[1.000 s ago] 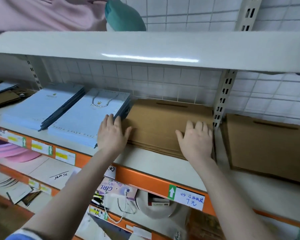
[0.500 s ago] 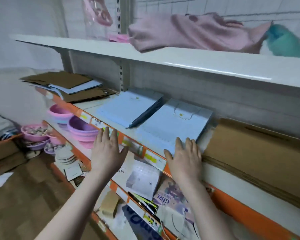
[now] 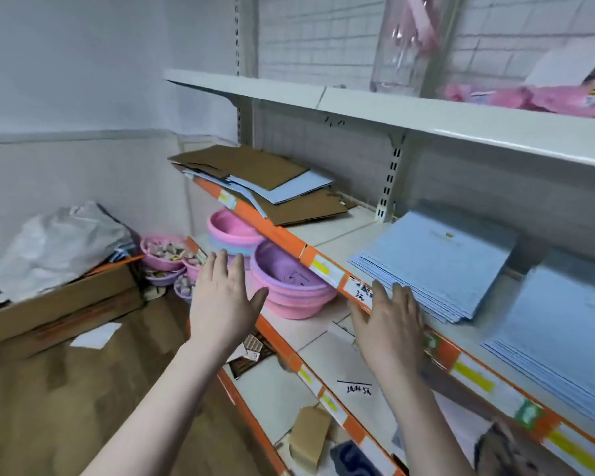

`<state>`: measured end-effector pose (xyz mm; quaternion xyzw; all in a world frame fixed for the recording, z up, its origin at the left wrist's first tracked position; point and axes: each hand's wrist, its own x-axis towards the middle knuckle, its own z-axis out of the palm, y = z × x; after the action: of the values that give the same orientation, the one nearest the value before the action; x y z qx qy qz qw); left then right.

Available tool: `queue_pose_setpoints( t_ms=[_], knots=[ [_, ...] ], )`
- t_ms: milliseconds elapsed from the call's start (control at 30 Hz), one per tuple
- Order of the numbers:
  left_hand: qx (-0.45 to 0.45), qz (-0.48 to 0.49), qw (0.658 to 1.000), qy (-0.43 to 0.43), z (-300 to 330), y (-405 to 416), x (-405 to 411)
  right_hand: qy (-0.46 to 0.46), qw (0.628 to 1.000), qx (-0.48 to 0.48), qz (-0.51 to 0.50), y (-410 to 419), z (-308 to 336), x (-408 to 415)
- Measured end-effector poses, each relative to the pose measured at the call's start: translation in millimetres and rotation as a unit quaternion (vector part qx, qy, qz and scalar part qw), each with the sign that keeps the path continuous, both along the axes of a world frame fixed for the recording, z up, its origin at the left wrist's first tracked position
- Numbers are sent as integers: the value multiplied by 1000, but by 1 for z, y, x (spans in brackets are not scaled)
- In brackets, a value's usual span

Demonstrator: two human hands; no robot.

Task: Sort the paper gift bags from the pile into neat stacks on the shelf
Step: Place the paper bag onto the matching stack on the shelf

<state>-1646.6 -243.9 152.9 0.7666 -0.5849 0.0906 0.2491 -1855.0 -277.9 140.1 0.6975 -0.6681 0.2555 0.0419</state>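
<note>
A messy pile of brown and light-blue paper gift bags (image 3: 255, 182) lies at the far left end of the middle shelf (image 3: 334, 228). Two neat stacks of light-blue bags sit further right, one (image 3: 437, 262) in the middle and another (image 3: 564, 338) at the frame's right edge. My left hand (image 3: 222, 297) hovers in the air in front of the shelving, fingers spread and holding nothing. Over the shelf's orange front rail (image 3: 330, 274) my right hand (image 3: 389, 324) is open, fingertips near the corner of the nearer blue stack.
Pink and purple plastic basins (image 3: 285, 276) stand on the shelf below, with small pink bowls of items (image 3: 165, 252) further left. A cardboard box (image 3: 59, 310) with a grey plastic bag sits on the floor at left. The upper shelf (image 3: 409, 111) overhangs.
The view has swung left, away from the brown stacks toward the messy pile. Both hands have left the brown stack and moved left along the shelf front, empty.
</note>
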Motion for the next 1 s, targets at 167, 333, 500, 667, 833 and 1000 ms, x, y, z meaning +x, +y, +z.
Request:
queue_pose_setpoints(
  t_ms=[167, 333, 500, 667, 833, 1000],
  knots=[
    [-27, 3, 1000, 11, -5, -71, 74, -28, 999, -33, 2, -74, -7, 73],
    [-18, 4, 1000, -15, 2, -172, 143, -54, 998, -33, 3, -169, -4, 144],
    [-1, -11, 1000, -5, 17, -277, 202, -68, 997, -25, -10, -264, 15, 208],
    [-1, -34, 999, 19, 28, -367, 249, -59, 998, 7, -20, -335, 28, 253],
    [26, -58, 998, -3, 25, -450, 294, -18, 997, 36, -60, -382, 28, 288],
    [97, -97, 990, -14, 24, -520, 326, -8, 989, 74, -129, -418, 28, 320]
  ],
)
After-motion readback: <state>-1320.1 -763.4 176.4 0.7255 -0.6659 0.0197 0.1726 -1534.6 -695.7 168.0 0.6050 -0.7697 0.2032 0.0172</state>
